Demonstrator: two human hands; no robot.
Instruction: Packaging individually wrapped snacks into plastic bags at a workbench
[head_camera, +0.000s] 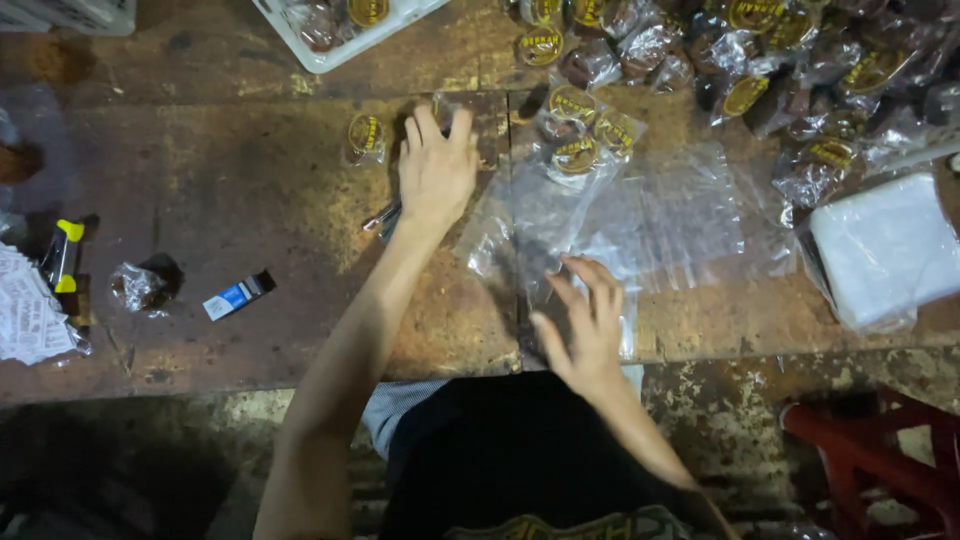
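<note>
Left hand (436, 170): laid flat on the bench (250, 200), fingers spread and pointing away from the body; the grip is wide and holds nothing. Whether the fingertips touch a wrapped item cannot be told.
Right hand (585, 320): fingers spread, pressing on the near edge of the clear bag (660, 220); grip loose, nothing clasped.
Clear bag: lies flat on the bench, right of the left hand, its far end under three wrapped cakes.
Wrapped cakes (580, 130): three small dark rounds in clear wrap with oval yellow labels, bunched just right of the left hand's fingertips.
Single cake (366, 137): one wrapped piece alone, just left of the left hand.
Pile (790, 60): many more wrapped cakes heaped at the far right of the bench.
Basket (340, 50): white plastic, far edge, holding a few wrapped pieces.
Bag stack (890, 250): white, flat packet at the right edge, near the clear bag.
Small tool (382, 218): thin metal item beside the left wrist; kind unclear.
Left side: a crumpled wrapper (137, 287), a small blue-and-white box (232, 298), and a black-and-yellow item (62, 256), all well apart from both hands.
Stool (880, 450): red, below the bench at the right.
</note>
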